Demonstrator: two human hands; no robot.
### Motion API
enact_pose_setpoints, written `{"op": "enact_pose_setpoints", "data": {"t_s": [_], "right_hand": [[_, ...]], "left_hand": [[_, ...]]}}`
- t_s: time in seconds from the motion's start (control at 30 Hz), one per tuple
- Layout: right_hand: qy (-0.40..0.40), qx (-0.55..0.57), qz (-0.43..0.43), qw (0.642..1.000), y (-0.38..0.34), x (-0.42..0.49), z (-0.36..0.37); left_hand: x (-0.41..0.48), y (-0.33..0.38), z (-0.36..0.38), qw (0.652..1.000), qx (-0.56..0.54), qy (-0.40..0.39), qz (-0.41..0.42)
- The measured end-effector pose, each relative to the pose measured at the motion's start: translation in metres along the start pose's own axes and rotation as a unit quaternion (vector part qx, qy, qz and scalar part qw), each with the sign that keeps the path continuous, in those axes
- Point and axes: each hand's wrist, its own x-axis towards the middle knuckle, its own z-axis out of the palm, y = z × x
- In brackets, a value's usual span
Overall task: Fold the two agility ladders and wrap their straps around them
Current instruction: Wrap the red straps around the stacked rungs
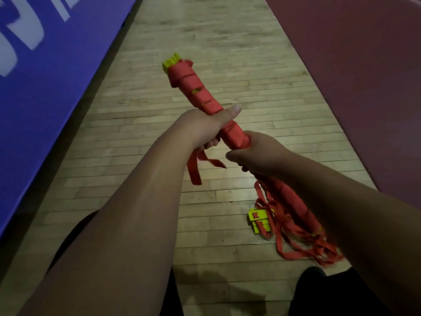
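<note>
Holding one folded ladder [196,87] up over the wood floor [205,42], tilted, yellow rung ends [172,61] at the far tip. Its red strap [232,131] is wound round it in spiral turns along most of the visible length.

Grip: the left hand [202,128] has fingers curled round the middle of the bundle, thumb laid across the top. The right hand [259,153] has fingers clamped on the near part, just beside the left.

A loose strap tail [196,172] hangs below the left hand.

The second ladder [259,221] lies on the floor under the right forearm, yellow rungs stacked, its loose straps [296,245] in a tangle beside it. A red-wrapped length runs on below the right hand; can't tell if it's the same bundle.

Blue mat [45,87] on the left, dark red mat [353,65] on the right, floor strip between.
</note>
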Motion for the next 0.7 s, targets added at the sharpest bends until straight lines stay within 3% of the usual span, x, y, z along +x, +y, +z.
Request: {"op": "enact_pose_setpoints", "data": {"t_s": [0.1, 0.3, 0.4, 0.53, 0.6, 0.7], "right_hand": [[0.031, -0.011, -0.011, 0.999, -0.002, -0.001, 0.007], [-0.099, 0.150, -0.035, 0.983, -0.012, -0.004, -0.018], [-0.198, 0.277, -0.042, 0.939, -0.011, -0.012, -0.035], [-0.367, 0.363, -0.046, 0.855, -0.014, -0.020, -0.036], [-0.340, 0.370, -0.035, 0.864, -0.015, -0.018, -0.032], [-0.211, 0.318, -0.017, 0.924, -0.011, -0.011, -0.021]], "left_hand": [[0.002, 0.001, 0.002, 1.000, -0.012, 0.017, -0.005], [0.001, 0.002, -0.018, 0.995, -0.068, -0.001, 0.069], [-0.005, 0.006, -0.024, 0.981, -0.136, -0.048, 0.132], [-0.009, 0.009, -0.024, 0.968, -0.173, -0.063, 0.171], [-0.008, 0.009, -0.025, 0.974, -0.148, -0.041, 0.164], [-0.003, 0.004, -0.027, 0.992, -0.033, 0.021, 0.122]]}}
